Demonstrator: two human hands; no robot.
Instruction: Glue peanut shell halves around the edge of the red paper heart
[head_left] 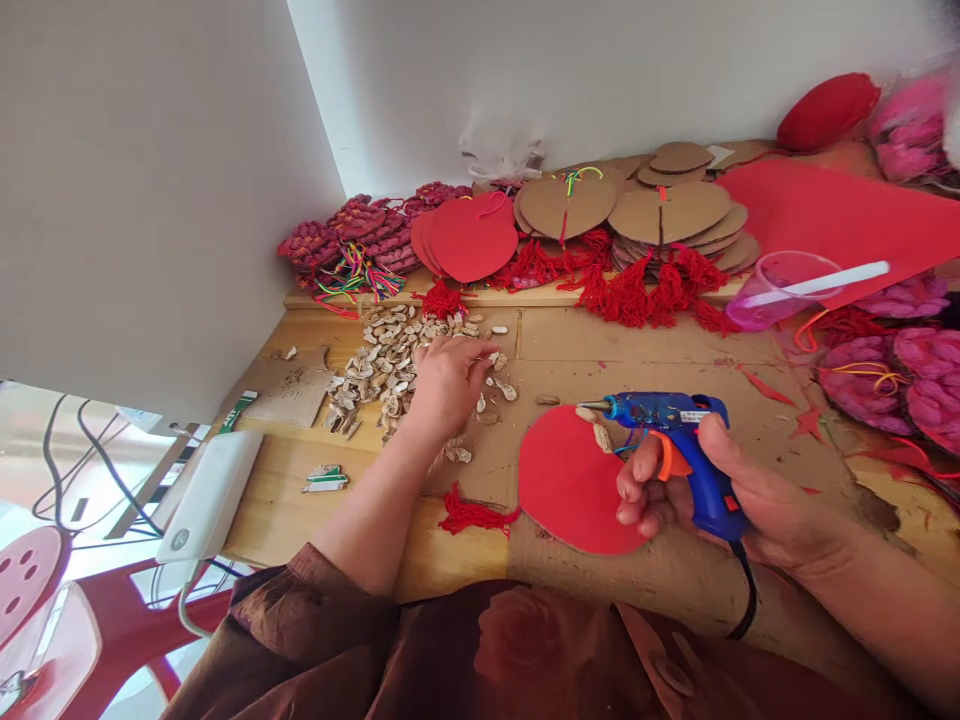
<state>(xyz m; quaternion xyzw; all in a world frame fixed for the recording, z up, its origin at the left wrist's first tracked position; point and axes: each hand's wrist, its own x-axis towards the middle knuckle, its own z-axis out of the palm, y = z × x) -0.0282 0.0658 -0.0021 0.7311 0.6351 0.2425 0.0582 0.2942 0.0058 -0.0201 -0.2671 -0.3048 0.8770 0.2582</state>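
Note:
My right hand (pixel 720 490) is wrapped around a blue hot glue gun (pixel 652 408) with an orange trigger. Its nozzle points left, over the top edge of a red heart-shaped card (pixel 570 490). Two peanut shells (pixel 602 437) show at that edge, near the nozzle. A red yarn tassel (pixel 476 512) hangs off the card's left side. At the right side of a heap of peanut shells (pixel 386 365), my left hand (pixel 450 390) has its fingers closed in a pinch, with a peanut shell at the fingertips.
Along the back ledge lie red card hearts (pixel 476 238), stacked cardboard pieces (pixel 667 212), red tassels (pixel 637 290) and pink shell-covered pieces (pixel 360 235). A pink plastic cup (pixel 780 285) with a white stick stands at right. A white power strip (pixel 214 495) sits at the table's left edge.

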